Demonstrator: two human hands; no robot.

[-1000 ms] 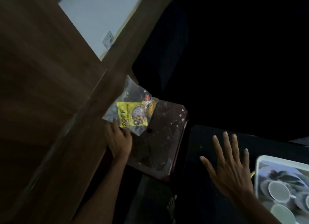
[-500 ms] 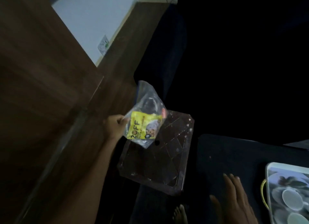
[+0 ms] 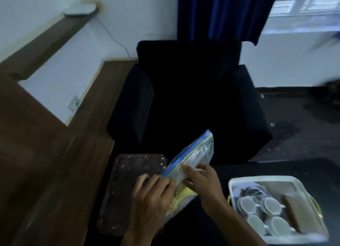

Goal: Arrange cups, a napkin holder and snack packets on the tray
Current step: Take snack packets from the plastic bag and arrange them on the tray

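Hands, left and right, both pinch zip-lock snack bag at its seal, probably to open it, tray waiting right of them.

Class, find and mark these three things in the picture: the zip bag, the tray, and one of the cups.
zip bag (image 3: 195, 154), head view, on the clear plastic below its blue seal.
tray (image 3: 232, 186), head view, on its white left rim.
cup (image 3: 247, 205), head view, on the pale inside of the upper-left cup.
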